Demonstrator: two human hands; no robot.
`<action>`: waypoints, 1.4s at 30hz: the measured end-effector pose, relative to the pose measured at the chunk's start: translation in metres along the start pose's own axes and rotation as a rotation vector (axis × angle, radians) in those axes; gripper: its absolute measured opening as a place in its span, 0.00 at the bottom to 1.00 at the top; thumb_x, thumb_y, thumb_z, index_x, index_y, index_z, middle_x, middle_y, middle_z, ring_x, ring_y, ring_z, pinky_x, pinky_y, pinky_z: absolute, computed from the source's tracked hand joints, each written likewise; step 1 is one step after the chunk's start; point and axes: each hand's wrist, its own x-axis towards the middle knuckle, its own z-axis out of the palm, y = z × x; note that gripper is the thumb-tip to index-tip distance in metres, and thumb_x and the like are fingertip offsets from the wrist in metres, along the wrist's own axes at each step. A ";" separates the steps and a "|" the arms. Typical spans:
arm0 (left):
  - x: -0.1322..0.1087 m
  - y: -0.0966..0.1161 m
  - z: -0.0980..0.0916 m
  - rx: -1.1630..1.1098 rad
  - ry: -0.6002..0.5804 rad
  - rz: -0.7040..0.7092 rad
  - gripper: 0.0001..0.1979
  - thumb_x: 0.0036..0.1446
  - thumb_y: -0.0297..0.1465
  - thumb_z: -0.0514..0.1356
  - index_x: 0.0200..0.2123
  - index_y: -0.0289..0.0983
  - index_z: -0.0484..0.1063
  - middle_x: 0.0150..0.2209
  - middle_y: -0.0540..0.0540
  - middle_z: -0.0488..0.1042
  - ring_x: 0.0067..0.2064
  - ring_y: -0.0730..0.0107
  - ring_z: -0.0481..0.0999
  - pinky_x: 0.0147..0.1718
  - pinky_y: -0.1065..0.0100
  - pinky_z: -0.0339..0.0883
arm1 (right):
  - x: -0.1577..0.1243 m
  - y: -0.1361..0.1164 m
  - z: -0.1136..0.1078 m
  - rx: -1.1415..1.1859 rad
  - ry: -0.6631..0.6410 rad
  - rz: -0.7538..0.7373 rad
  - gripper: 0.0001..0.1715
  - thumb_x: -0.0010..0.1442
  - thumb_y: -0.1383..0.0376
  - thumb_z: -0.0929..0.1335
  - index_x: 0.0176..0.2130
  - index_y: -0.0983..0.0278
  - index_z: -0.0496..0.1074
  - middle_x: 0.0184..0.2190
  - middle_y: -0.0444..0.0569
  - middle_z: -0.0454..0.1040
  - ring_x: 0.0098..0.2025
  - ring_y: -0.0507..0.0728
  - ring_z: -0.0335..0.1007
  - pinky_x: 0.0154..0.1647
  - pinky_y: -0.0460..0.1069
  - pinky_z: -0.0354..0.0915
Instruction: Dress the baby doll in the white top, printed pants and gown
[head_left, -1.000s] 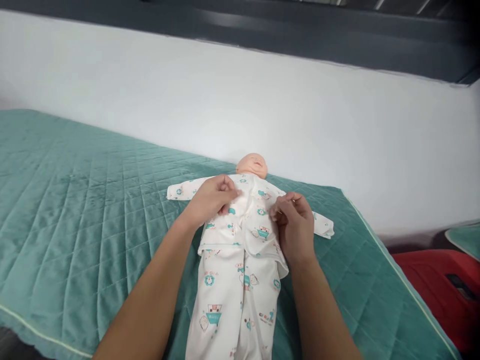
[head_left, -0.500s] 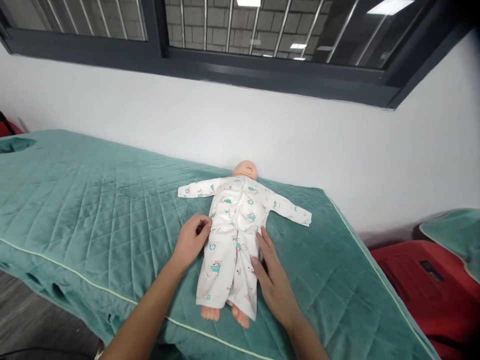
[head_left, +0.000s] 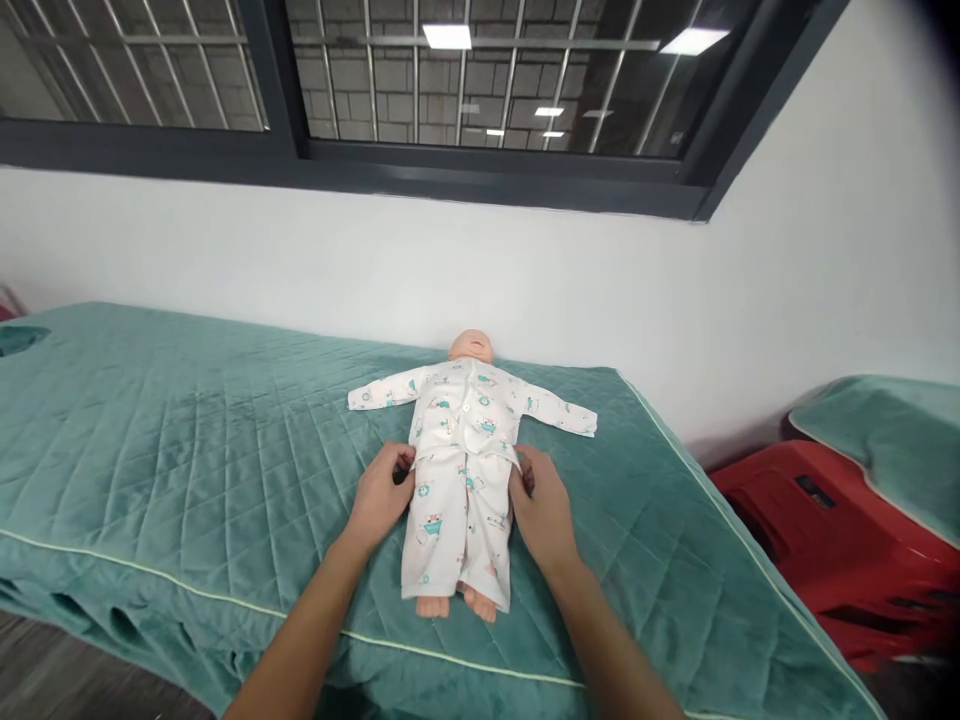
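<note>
A baby doll point(head_left: 471, 346) lies on its back on a green quilted cover, its head by the wall and its bare feet toward me. It wears a white printed shirt point(head_left: 466, 408) with both sleeves stretched out sideways, and matching white trousers point(head_left: 442, 515). At the left side of the doll's waist, my left hand point(head_left: 382, 492) is closed in a pinch on the shirt hem. Opposite it, my right hand point(head_left: 544, 502) pinches the hem at the right side. The fingertips of both hands are partly hidden by the cloth.
The green quilted cover point(head_left: 210, 450) drapes over a bed pushed against a white wall point(head_left: 570, 290). Above is a dark-framed barred window point(head_left: 495, 180). Red plastic stools point(head_left: 810, 530) stand on the right, beside another green-covered surface point(head_left: 885, 440).
My right hand has moved up from the trouser leg to the waist, and its fingers have closed on the shirt hem. My left hand stays at the waist. The view has tilted up slightly.
</note>
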 end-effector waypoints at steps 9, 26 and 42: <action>-0.001 0.001 -0.001 -0.053 0.055 -0.039 0.01 0.54 0.29 0.54 0.31 0.39 0.65 0.30 0.51 0.70 0.34 0.68 0.69 0.36 0.68 0.62 | -0.021 0.014 -0.017 -0.241 -0.203 -0.194 0.10 0.65 0.68 0.61 0.43 0.60 0.70 0.40 0.50 0.72 0.43 0.60 0.70 0.42 0.54 0.67; 0.000 -0.004 0.006 0.037 0.096 -0.049 0.07 0.60 0.33 0.53 0.36 0.39 0.69 0.33 0.49 0.73 0.36 0.66 0.71 0.38 0.66 0.62 | 0.039 -0.072 0.028 -0.511 -0.235 -0.499 0.12 0.58 0.76 0.65 0.40 0.64 0.72 0.52 0.55 0.69 0.54 0.64 0.60 0.53 0.60 0.62; -0.010 -0.004 0.000 -0.027 0.094 0.125 0.07 0.53 0.22 0.52 0.29 0.39 0.65 0.34 0.49 0.69 0.37 0.68 0.70 0.38 0.67 0.64 | 0.043 -0.051 0.004 -0.213 -0.210 -0.555 0.10 0.66 0.68 0.63 0.45 0.63 0.72 0.47 0.53 0.70 0.51 0.60 0.63 0.54 0.56 0.63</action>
